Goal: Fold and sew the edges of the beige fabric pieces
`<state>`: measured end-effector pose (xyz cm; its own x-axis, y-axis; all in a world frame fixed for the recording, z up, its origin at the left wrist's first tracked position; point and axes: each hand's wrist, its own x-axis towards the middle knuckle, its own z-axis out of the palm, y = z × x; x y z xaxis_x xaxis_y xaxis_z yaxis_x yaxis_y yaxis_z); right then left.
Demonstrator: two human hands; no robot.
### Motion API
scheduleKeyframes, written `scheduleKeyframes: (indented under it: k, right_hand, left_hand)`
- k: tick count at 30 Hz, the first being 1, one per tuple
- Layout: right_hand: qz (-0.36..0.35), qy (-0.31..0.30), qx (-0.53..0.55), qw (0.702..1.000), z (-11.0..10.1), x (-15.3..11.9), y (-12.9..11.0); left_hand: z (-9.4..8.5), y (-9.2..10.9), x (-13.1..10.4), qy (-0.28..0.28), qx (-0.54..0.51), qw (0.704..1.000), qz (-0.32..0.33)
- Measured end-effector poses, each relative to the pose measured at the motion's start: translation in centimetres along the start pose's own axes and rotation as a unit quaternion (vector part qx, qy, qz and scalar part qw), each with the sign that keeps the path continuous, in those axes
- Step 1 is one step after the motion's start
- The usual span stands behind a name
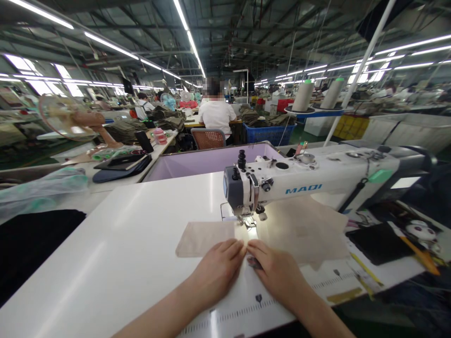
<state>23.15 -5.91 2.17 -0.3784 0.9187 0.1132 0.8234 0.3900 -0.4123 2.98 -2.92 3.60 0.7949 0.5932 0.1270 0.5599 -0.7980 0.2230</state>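
Beige cloth [306, 230] lies on the white sewing table [141, 234], partly under the arm of a white sewing machine [303, 180]. A narrower beige flap [206, 238] extends to the left of the needle area. Just in front of the lit presser foot [251, 223], my left hand [221, 267] pinches the cloth edge with its fingers together. Close beside it on the right, my right hand [275, 270] also pinches the cloth, and a small dark metallic object shows under its fingers. The fingertips of both hands nearly touch.
A black pad [382, 241], yellow tape [366, 267] and a panda figure [423, 232] are at the right. Thread cones [303, 96] stand behind the machine. A purple-lined bin [211, 159] borders the table's far edge. Beyond it sits a person in white [216, 115]. A fan [84, 119] stands left.
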Motion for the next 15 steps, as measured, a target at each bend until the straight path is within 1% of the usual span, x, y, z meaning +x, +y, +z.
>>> scheduleKeyframes:
  k: [9,15]
  right_hand:
    - [0.004,0.016,-0.030,0.999,-0.8,3.2,0.6]
    - [0.010,0.022,-0.039,0.999,-1.0,3.9,0.6]
  left_hand:
    - [-1.0,-2.8,2.4,0.018,-0.002,1.000,-0.002]
    - [-1.3,-4.4,3.7,0.014,0.024,1.000,-0.012]
